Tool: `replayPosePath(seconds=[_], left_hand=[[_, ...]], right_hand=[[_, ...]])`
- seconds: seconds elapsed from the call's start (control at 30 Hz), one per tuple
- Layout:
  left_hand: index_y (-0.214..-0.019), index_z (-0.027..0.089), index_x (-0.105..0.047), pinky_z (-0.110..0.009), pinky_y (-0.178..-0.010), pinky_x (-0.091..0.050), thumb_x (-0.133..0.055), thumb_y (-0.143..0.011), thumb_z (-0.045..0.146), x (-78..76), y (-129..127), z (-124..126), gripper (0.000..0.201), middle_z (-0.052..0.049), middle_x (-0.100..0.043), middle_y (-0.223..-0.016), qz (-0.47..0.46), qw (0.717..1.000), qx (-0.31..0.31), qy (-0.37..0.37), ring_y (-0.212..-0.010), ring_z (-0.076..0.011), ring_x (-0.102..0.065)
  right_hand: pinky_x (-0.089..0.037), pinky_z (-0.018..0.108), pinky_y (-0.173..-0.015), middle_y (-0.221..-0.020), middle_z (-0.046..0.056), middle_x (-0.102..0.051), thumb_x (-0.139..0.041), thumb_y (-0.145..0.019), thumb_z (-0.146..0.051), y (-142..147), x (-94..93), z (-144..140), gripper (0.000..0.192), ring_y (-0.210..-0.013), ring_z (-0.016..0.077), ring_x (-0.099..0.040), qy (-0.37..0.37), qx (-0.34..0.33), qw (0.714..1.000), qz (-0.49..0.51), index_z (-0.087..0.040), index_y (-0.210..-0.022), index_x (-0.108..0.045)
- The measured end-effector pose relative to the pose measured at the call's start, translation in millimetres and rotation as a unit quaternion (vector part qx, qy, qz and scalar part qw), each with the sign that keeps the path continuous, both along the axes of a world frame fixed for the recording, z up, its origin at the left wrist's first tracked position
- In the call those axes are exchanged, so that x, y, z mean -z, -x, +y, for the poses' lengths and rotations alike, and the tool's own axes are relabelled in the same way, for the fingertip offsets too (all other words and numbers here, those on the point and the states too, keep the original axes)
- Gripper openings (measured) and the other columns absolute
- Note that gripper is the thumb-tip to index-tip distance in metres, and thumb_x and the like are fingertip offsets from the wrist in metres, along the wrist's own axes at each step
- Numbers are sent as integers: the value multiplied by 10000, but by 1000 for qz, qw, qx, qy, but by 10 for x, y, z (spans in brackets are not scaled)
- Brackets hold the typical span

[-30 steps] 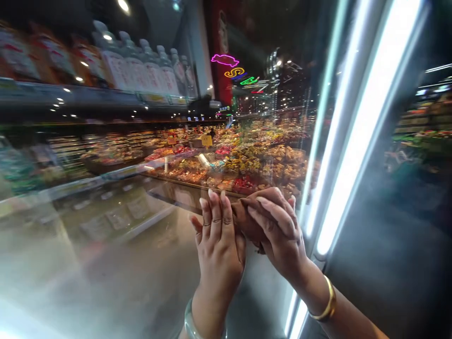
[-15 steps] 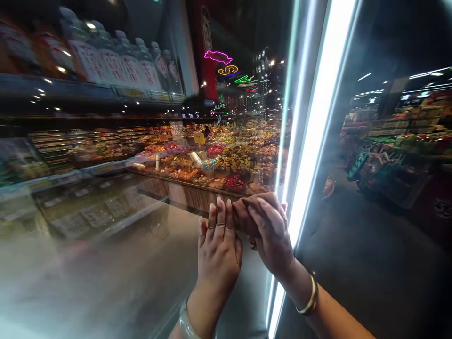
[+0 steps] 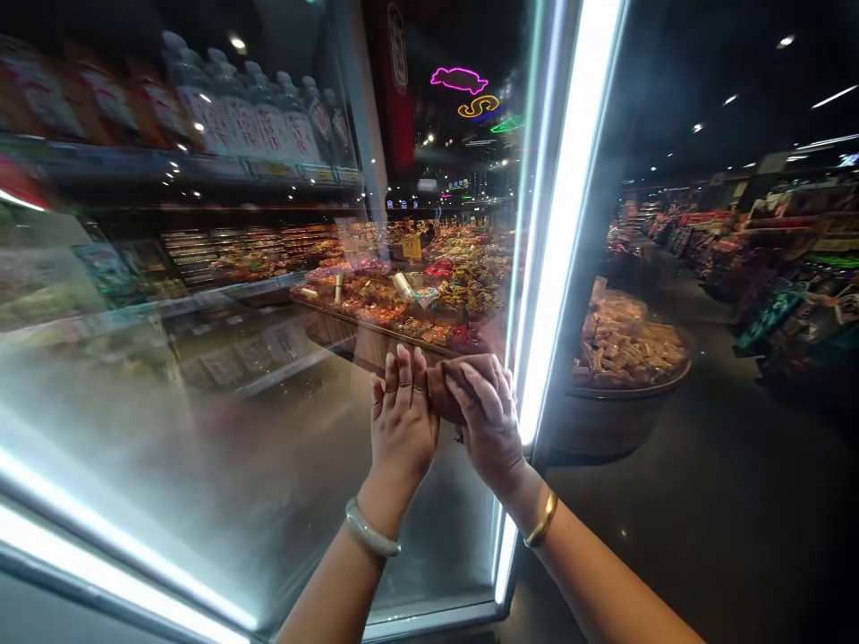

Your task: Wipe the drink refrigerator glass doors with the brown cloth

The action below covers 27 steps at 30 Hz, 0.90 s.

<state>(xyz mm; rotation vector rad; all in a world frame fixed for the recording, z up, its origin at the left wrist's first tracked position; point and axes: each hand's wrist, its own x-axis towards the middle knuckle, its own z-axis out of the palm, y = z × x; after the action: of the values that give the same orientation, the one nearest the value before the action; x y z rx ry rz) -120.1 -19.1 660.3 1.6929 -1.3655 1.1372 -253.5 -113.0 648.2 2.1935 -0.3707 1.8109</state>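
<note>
My left hand [image 3: 403, 425] lies flat against a glass door [image 3: 288, 537], its fingers stretched upward and a pale bangle on the wrist. Right beside it, my right hand [image 3: 493, 429] presses a bunched brown cloth [image 3: 446, 389] to the same pane, close to the lit edge. Its fingers curl over the cloth, and a gold bangle circles that wrist. A bright white light strip [image 3: 567, 206] runs up the door's right frame, just beyond my right hand. The palms and the back of the cloth are hidden.
Bottles [image 3: 268, 116] on a shelf and a heaped goods counter [image 3: 429, 295] show in the glass, blurred with reflections. Right of the frame stands a round display tub [image 3: 617, 376] of packed goods. Another light strip [image 3: 121, 572] crosses the lower left.
The view has shifted, so the lit frame and both hands sit farther left and slightly higher. The round tub and the door's bottom edge have come into view. The cloth stays in my right hand.
</note>
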Motion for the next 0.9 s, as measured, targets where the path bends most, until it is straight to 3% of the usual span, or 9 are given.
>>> replayPosePath(seconds=[0.07, 0.27, 0.47, 0.53, 0.63, 0.77, 0.83, 0.9], left_hand=[[-1693, 201, -22, -487, -1351, -56, -537, -1003, 206, -4, -22, -94, 861, -132, -116, -1741, 5, 1000, -4, -13, -1633, -257, -98], [-1693, 209, 5, -493, -1351, -78, -489, -987, 162, 14, -43, -318, 863, -113, -123, -1752, 6, 999, -12, -31, -1634, -257, -134], [-1693, 140, -47, -460, -1351, -93, -522, -957, 176, 407, 4, -531, 876, -136, -208, -1736, -24, 999, -29, -39, -1636, -233, -86], [-1691, 132, -70, -452, -1352, -93, -511, -986, 204, 543, -6, -606, 835, -142, -254, -1720, -39, 998, -47, -24, -1634, -226, -74], [-1691, 134, -97, -448, -1354, -76, -480, -1024, 237, 643, -24, -662, 776, -145, -279, -1708, -53, 997, -62, 4, -1631, -224, -73], [-1692, 140, -89, -456, -1354, -35, -456, -1021, 202, 644, -35, -585, 768, -142, -252, -1717, -28, 998, -57, 2, -1634, -218, -75], [-1692, 138, -76, -443, -1354, -22, -466, -1009, 184, 651, -48, -507, 787, -139, -223, -1726, -13, 998, -69, -2, -1637, -210, -54], [-1691, 129, -70, -428, -1354, -24, -474, -1000, 185, 674, -78, -426, 802, -136, -203, -1733, -11, 997, -77, -15, -1638, -209, -42]], right_hand=[[-372, 559, -1310, -1465, 79, -592, -573, -965, -32, 25, 91, -110, 644, -1556, 277, -389, -17, -15, 1000, 13, -302, -1544, -490], [-388, 620, -1288, -1520, 85, -529, -542, -967, -58, -146, 95, -396, 598, -1585, 312, -332, -63, -81, 994, -45, -315, -1507, -520], [-441, 604, -1248, -1428, 91, -611, -601, -970, -78, -175, 644, -672, 587, -1486, 294, -489, -20, -64, 998, -19, -309, -1504, -530], [-441, 612, -1241, -1425, 98, -614, -616, -963, -79, -198, 741, -719, 579, -1468, 303, -508, -24, -59, 998, -27, -298, -1494, -546], [-440, 611, -1235, -1386, 86, -642, -637, -961, -97, -253, 594, -743, 537, -1454, 306, -522, -11, -78, 996, -37, -304, -1454, -588], [-386, 636, -1258, -1443, 106, -596, -658, -970, -167, -251, 349, -799, 497, -1502, 330, -461, -13, -73, 996, -50, -289, -1448, -594], [-399, 632, -1250, -1463, 113, -574, -661, -963, -159, -242, 470, -783, 493, -1492, 329, -472, -28, -62, 995, -72, -283, -1437, -603], [-415, 609, -1247, -1422, 102, -606, -673, -943, -125, -270, 718, -697, 498, -1480, 316, -489, -33, -64, 994, -77, -282, -1413, -622]])
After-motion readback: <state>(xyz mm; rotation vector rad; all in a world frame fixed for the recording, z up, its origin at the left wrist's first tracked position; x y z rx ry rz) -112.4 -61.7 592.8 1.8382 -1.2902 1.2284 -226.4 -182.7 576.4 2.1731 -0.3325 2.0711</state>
